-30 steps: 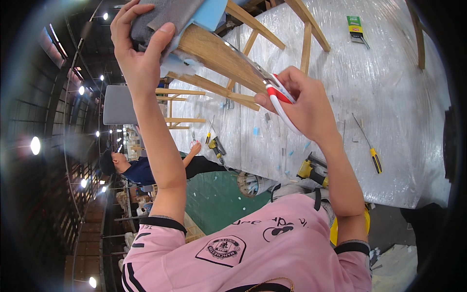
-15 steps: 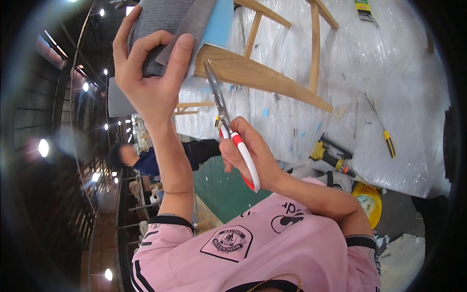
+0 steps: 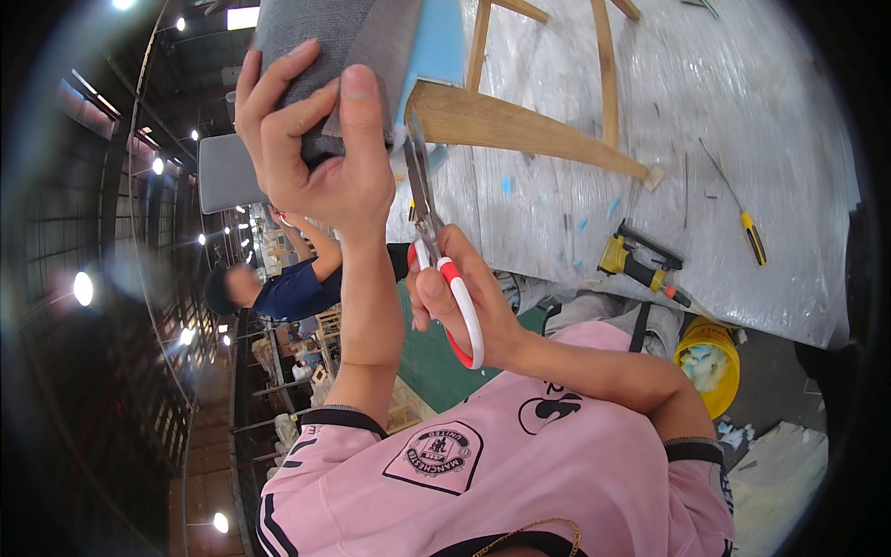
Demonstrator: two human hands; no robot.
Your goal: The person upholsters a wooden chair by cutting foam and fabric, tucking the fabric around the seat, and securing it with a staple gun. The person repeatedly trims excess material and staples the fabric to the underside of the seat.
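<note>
My left hand (image 3: 320, 172) is closed on the grey fabric (image 3: 380, 65) at the end of an upholstered chair part, thumb on the near side and fingers bent over it. Light blue material (image 3: 438, 46) shows beside the fabric, next to a tapered wooden leg (image 3: 524, 130). My right hand (image 3: 478, 302) holds scissors (image 3: 426, 226) with red and white handles, its fingers through the loops. The blades point up, slightly apart, with their tips close to the fabric's lower edge and the wooden leg. Whether they touch the fabric I cannot tell.
Plastic film covers the work table (image 3: 761, 176). On it lie a yellow and black staple gun (image 3: 640, 263), a screwdriver (image 3: 752, 237) and blue scraps. A yellow bucket (image 3: 729, 385) with scraps stands below the edge. At left, another person (image 3: 297, 292) works near a grey panel (image 3: 232, 174).
My left hand and the chair part have shifted right in view, and the scissor tips now sit nearer my left thumb. The other person's arm has come into sight, raised.
</note>
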